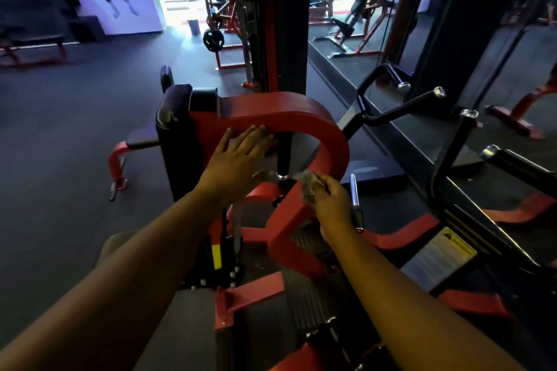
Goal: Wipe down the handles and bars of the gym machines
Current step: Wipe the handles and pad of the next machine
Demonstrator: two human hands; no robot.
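Where the curved red frame (289,111) of the gym machine arches over a short black handle (284,156), the left hand (238,156) lies flat with straight fingers, its fingertips against the lower edge of the frame just left of that handle. The right hand (328,202) is curled round a crumpled grey cloth (309,185), pinching it just right of the handle's chrome end cap, near but not clearly touching it. A black padded backrest (171,135) stands at the left end of the frame. To the right, a chrome peg (353,190) rises beside the right hand, and black angled bars with chrome tips (404,105) extend toward a mirror wall (452,24). A yellow and white label (440,256) sits on the machine base, near right. On the far side, a weight plate (213,41) hangs on a red and black rack. The floor (60,129) is dark matting, with a red bench (33,48) far left.
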